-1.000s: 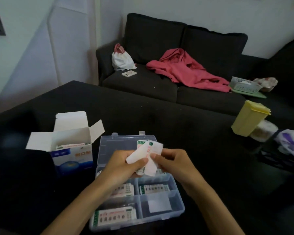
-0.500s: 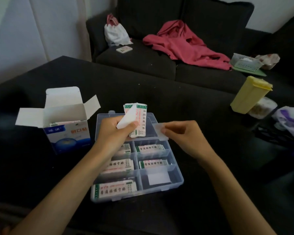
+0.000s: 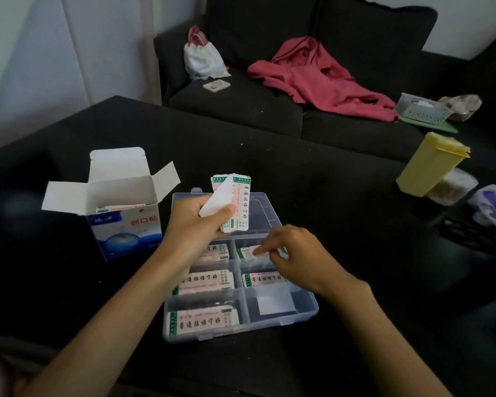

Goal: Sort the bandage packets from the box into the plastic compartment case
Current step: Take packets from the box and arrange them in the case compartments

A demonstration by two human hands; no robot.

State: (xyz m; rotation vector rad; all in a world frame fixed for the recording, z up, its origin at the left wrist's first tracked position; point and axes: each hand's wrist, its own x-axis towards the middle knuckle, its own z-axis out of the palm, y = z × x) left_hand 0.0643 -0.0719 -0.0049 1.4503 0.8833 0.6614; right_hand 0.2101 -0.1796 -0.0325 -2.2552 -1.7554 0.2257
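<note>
Left hand [image 3: 196, 217] gripping bandage packets [image 3: 239, 202], right hand [image 3: 295, 257] fingertips hiding case [image 3: 307, 310] compartment

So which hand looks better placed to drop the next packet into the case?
Probably the right hand: it is already down over the plastic case, fingertips on a packet there. The left hand is gripping the packet stack.

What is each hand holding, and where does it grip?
The left hand grips a small stack of bandage packets by its lower end. The right hand pinches one packet by its edge in a compartment of the case.
</note>
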